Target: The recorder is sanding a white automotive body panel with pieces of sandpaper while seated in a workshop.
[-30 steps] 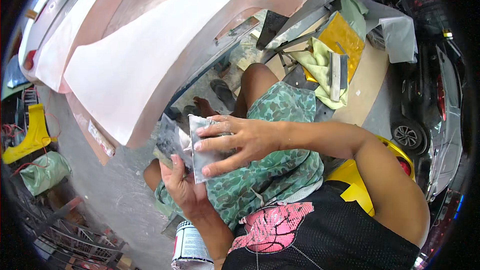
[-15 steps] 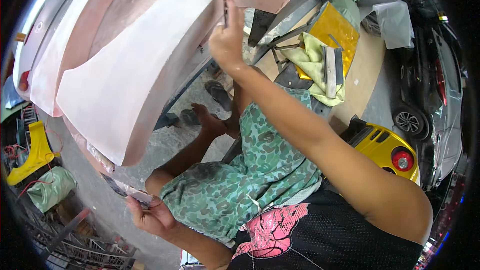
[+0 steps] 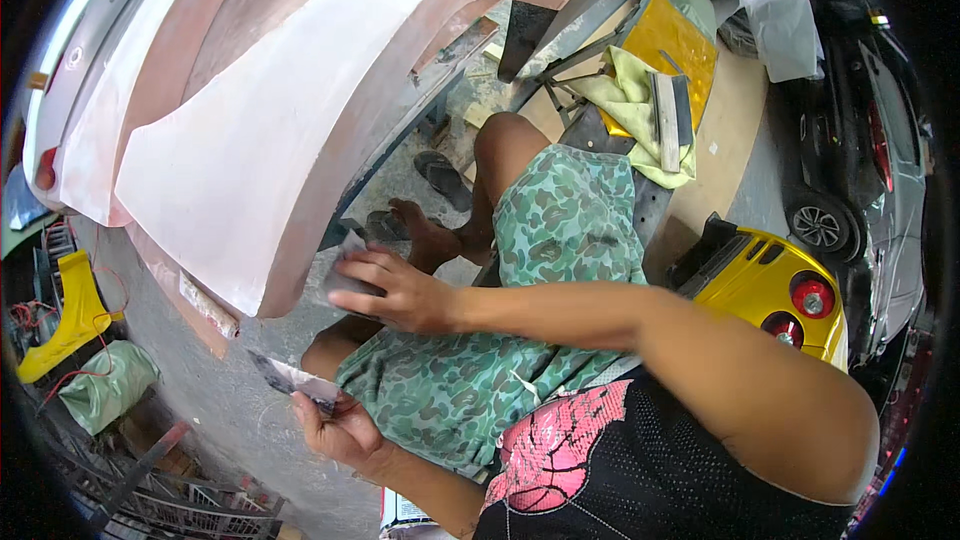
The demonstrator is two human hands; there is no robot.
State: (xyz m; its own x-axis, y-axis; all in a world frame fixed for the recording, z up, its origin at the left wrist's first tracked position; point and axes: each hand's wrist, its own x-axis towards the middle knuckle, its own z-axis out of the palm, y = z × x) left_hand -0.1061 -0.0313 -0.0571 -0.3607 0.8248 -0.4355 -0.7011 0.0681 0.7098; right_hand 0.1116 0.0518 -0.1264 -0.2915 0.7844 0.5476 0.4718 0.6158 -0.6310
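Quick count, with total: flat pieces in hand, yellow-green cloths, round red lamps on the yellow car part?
Flat pieces in the left hand and right hand: 2
Yellow-green cloth: 1
Round red lamps on the yellow car part: 2
Total: 5

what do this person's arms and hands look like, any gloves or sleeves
The left hand and right hand show no gloves or watch. The right arm has no sleeve up to the shoulder, beside a black mesh top with a pink print. The left forearm is bare as far as it shows.
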